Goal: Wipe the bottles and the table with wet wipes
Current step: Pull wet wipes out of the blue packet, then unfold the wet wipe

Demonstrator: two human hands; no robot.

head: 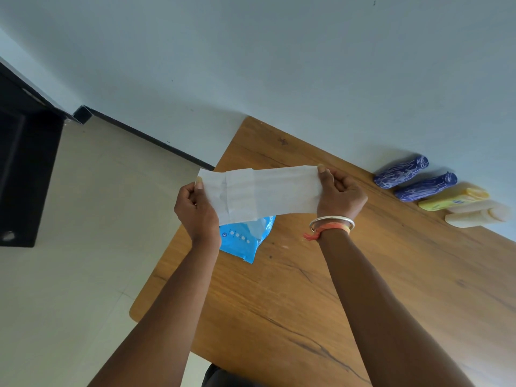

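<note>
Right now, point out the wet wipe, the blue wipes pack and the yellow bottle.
wet wipe (262,191), head view, middle of the stretched sheet.
blue wipes pack (241,245), head view, the part showing below the wipe.
yellow bottle (449,201), head view, middle of its body.

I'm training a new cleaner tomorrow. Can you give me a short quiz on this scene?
1. True or false: the left hand and the right hand both pinch the wet wipe, spread out above the table.
2. How many dark blue bottles are lined up by the wall? A) one B) two C) four
3. Fill in: the blue wipes pack lies nearest the ____ hand.
Key: 1 true; 2 B; 3 left.
</note>
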